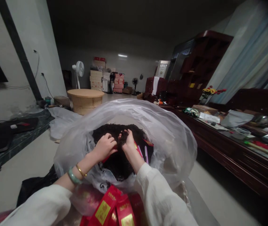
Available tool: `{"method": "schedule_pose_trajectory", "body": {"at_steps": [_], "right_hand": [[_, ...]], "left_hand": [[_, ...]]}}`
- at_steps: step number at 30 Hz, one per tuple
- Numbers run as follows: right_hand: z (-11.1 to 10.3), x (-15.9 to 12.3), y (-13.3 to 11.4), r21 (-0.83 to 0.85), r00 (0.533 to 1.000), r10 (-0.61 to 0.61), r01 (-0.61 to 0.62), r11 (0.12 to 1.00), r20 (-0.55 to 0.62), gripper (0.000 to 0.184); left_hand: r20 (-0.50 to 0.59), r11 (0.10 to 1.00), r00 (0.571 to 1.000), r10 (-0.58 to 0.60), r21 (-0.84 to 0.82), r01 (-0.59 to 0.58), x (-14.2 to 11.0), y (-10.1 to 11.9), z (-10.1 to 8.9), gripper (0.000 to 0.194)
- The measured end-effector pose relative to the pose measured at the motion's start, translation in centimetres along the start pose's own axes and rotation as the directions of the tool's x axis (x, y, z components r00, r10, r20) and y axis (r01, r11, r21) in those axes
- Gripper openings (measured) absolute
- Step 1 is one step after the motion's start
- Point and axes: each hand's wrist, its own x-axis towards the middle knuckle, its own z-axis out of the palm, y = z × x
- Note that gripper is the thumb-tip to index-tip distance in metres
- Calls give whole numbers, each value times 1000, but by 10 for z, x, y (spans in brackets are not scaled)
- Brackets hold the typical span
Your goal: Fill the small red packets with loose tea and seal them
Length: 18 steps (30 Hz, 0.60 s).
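Right hand (130,142): cupped around dark tea-like shreds (123,137)
Left hand (105,146): fingers curled nearby, grip unclear
Shreds: seemingly being sorted
Plastic bag (177,138): next move belongs above it

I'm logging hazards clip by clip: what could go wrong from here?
Some of the dark, loose, leaf-like material cupped in the right hand might spill. The large, translucent plastic bag has loose walls that could sag onto the left hand. Inside it, the slim, purple, stick-like item might get buried.
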Motion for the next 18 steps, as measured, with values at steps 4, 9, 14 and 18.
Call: {"method": "schedule_pose_trajectory", "body": {"at_steps": [4, 9, 14, 18], "right_hand": [[3, 1, 1, -3, 1000, -21, 21, 1000, 3, 18], [9, 3, 2, -63, 990, -124, 129, 990, 73, 14], [14, 7, -1, -261, 940, -272, 321, 910, 208, 11], [11, 9, -4, -501, 854, -373, 516, 695, 362, 12]], "left_hand": [[111, 988, 993, 49, -153, -32, 5, -9, 2, 8], [166, 978, 984, 57, -210, -22, 13, -14, -4, 3], [105, 958, 994, -42, -280, 70, 22, -16, -10, 3], [37, 928, 994, -105, -355, 111, 25, -16, -7, 4]]}}
